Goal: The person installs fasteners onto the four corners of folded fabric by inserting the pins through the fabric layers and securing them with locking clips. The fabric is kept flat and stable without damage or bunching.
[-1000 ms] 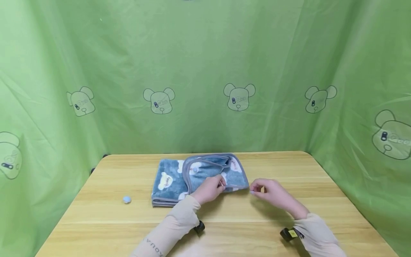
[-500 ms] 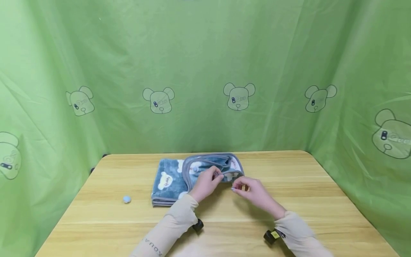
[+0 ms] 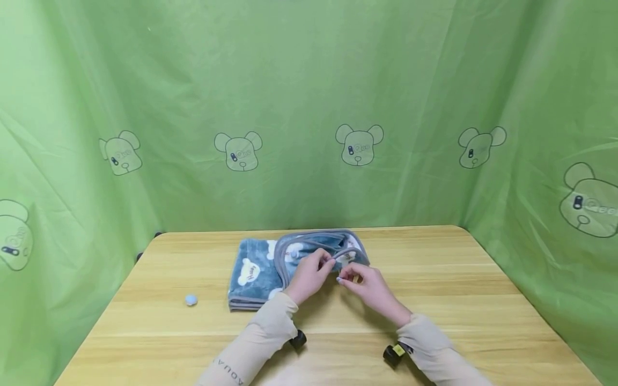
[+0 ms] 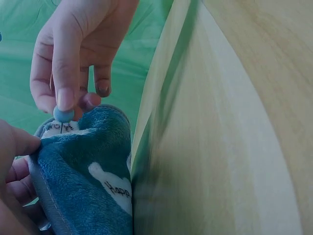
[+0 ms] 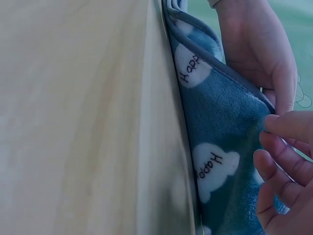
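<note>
A folded teal blanket (image 3: 263,257) with white bear prints and grey edging lies at the middle of the table. My left hand (image 3: 309,276) pinches its raised near edge between thumb and fingers. Close by on the right, my right hand (image 3: 369,289) holds a pin with a round pale blue head (image 4: 63,115) between thumb and fingertips. In the left wrist view the pin's thin needle points down at the blanket's fold; whether its tip is inside the cloth I cannot tell. The right wrist view shows both hands' fingertips meeting near the grey edging (image 5: 230,73).
A small pale blue rounded piece (image 3: 191,299) lies on the wooden table (image 3: 145,338), left of the blanket. A pale blue round spot (image 3: 294,254) shows on the blanket's upper layer. Green curtains (image 3: 299,187) with printed bear faces surround the table's back and sides.
My right hand has moved left with the pin, from beside the blanket's right corner to its near edge. My left hand has lifted and turned up that edge slightly.
</note>
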Action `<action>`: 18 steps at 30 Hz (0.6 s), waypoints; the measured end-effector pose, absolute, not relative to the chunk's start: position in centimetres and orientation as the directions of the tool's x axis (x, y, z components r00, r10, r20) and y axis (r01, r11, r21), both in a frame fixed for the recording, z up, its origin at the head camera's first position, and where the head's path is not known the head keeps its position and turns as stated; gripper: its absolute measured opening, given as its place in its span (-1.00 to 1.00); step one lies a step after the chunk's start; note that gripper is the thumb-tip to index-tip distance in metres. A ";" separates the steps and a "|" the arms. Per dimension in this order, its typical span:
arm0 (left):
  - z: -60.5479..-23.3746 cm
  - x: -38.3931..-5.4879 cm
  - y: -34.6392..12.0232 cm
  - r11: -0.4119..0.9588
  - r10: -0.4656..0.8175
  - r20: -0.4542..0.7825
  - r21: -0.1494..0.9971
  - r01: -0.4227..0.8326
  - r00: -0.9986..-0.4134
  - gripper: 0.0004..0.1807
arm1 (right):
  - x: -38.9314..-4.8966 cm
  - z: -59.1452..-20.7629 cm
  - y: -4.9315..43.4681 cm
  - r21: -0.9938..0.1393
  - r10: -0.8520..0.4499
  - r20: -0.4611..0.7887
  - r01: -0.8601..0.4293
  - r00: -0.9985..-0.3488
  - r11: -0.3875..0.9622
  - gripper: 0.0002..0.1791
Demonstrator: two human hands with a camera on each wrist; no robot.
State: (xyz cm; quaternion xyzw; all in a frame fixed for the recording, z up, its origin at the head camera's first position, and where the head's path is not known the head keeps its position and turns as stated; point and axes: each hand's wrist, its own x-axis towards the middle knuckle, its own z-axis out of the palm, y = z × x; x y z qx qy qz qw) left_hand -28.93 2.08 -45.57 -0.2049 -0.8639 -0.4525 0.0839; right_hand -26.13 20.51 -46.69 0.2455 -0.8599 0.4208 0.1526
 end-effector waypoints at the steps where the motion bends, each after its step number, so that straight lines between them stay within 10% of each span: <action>1: -45.5 -28.9 2.1 0.507 0.279 0.332 0.746 0.432 -0.901 -0.86 | -26.2 -46.7 20.4 -0.655 -0.286 0.465 -0.543 -0.838 0.526 -0.87; 18: -45.4 -28.7 2.1 0.526 0.287 0.352 0.719 0.454 -0.891 -0.88 | -27.3 -47.0 19.2 -0.691 -0.169 0.474 -0.484 -0.864 0.536 -0.86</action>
